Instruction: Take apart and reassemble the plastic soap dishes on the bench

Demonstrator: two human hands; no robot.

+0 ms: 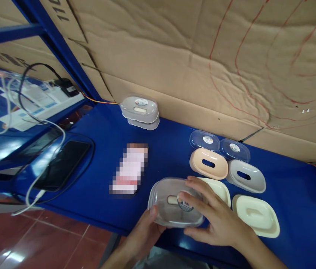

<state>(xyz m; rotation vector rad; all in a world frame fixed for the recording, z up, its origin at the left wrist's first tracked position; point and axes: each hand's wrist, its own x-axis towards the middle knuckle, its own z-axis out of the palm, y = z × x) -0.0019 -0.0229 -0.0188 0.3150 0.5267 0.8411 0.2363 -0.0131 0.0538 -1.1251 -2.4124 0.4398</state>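
Between my hands is a lidded soap dish (163, 207), its clear lid bearing a round label and a pale oblong piece showing through. My left hand (146, 224) grips its left end, thumb on the edge and fingers partly hidden beneath. My right hand (212, 215) curls over the right end, with fingertips on the lid and label and the thumb at the near edge. Just right of the held dish are a cream soap dish part (222, 190), partly covered by my right hand, and another cream part (256, 216).
Behind lie a peach slotted tray (219, 166), a grey slotted tray (259, 181) and two clear lids (198, 139). Stacked lidded dishes (146, 110) stand by the cardboard wall (160, 56). A blurred-out phone (130, 170), a dark tablet (62, 164) and cables lie leftward on the blue table (99, 194).
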